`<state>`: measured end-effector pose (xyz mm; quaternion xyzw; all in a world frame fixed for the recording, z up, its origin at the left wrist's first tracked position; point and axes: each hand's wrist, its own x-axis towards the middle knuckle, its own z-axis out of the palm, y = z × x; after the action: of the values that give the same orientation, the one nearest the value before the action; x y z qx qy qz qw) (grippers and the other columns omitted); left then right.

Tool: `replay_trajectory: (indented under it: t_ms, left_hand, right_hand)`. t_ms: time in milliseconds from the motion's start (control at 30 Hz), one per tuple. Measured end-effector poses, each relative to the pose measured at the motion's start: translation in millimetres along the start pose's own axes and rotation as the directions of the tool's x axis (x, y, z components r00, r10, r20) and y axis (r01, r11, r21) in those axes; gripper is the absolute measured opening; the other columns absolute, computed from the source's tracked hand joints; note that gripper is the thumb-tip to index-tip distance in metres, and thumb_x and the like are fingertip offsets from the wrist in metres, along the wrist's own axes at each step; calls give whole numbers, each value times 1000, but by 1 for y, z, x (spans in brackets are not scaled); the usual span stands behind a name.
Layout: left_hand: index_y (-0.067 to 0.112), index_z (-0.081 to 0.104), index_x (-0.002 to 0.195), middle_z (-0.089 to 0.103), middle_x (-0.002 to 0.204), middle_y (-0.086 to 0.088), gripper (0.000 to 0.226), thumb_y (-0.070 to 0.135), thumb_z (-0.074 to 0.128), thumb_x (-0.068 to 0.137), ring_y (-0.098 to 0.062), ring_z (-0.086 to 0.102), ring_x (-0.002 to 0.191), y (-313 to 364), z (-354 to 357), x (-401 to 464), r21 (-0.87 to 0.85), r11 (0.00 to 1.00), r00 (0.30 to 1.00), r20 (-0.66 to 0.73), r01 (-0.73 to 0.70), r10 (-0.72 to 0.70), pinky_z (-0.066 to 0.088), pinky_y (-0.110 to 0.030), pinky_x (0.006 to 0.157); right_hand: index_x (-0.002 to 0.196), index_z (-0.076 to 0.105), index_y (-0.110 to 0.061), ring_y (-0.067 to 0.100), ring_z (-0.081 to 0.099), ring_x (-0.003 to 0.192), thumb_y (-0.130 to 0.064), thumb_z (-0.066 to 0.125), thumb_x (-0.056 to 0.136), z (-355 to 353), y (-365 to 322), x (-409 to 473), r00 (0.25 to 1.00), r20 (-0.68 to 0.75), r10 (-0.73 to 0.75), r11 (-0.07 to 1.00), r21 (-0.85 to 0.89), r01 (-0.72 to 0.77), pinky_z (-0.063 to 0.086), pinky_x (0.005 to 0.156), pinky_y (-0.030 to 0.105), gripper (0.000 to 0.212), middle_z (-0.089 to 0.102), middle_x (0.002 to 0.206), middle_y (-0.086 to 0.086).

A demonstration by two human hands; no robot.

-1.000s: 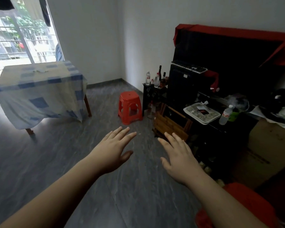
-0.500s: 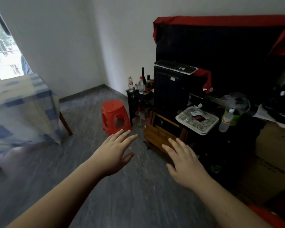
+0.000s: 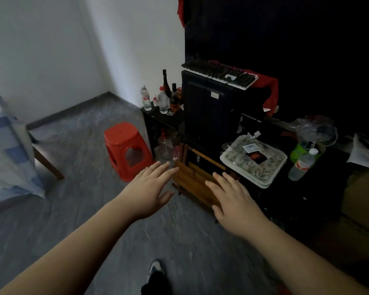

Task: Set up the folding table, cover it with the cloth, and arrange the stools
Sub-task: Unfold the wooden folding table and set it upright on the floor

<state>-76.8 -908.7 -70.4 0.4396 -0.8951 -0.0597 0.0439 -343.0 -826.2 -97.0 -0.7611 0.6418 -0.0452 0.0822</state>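
A red plastic stool (image 3: 126, 149) stands on the grey floor ahead, beside a low black stand. To its right a folded wooden slatted stool (image 3: 195, 179) leans against dark furniture. The folding table (image 3: 49, 165) stands at the left edge, draped in a blue-and-white checked cloth (image 3: 6, 150); only its right end shows. My left hand (image 3: 151, 188) reaches forward with fingers straight, holding nothing, just right of the red stool. My right hand (image 3: 232, 199) is stretched out flat over the wooden stool, also empty.
Several bottles (image 3: 162, 96) stand on the low black stand. A black cabinet (image 3: 209, 116) carries a keyboard (image 3: 219, 74). A patterned tray (image 3: 254, 160) and a plastic bottle (image 3: 303, 165) lie on dark furniture at right. My shoe (image 3: 156, 268) shows below.
The view has swung right and closer to the stools; the covered table has slid to the left edge. Both hands stay outstretched and now hover by the red and wooden stools.
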Motion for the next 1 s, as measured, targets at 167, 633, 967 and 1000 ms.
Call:
replay_trajectory:
  t_ms: [167,633,967,1000]
  left_hand:
    - [35,14,156,13,166,3,67,54,40,98,-21,6,153,-68,24,100,-33,994,994,44,-100,102,17,-41,123]
    - [25,20,156,25,162,-4,68,38,47,96,-27,20,150,-192,148,352,-83,947,902,288,-311,321,21,-44,122]
    - [24,11,158,11,166,-2,80,27,56,91,-24,3,153,-218,375,489,-83,956,894,338,-283,294,4,-40,124]
    - [24,9,158,9,166,-2,83,26,57,91,-23,1,153,-219,393,496,-86,957,891,350,-277,289,1,-38,123]
  right_hand:
    - [155,10,-37,15,-10,152,-41,42,99,24,21,93,996,16,92,995,26,-92,3,124,44,65,-1,166,-8]
    - [157,14,-28,19,13,150,-28,52,95,126,102,315,913,176,367,898,187,-397,22,122,40,72,17,163,-3]
    - [157,9,-20,21,4,152,-30,49,96,316,202,421,834,216,507,835,116,-538,11,124,41,74,11,165,3]
    - [158,7,-19,22,3,152,-31,49,95,330,208,426,826,226,517,833,87,-546,10,124,42,76,9,165,3]
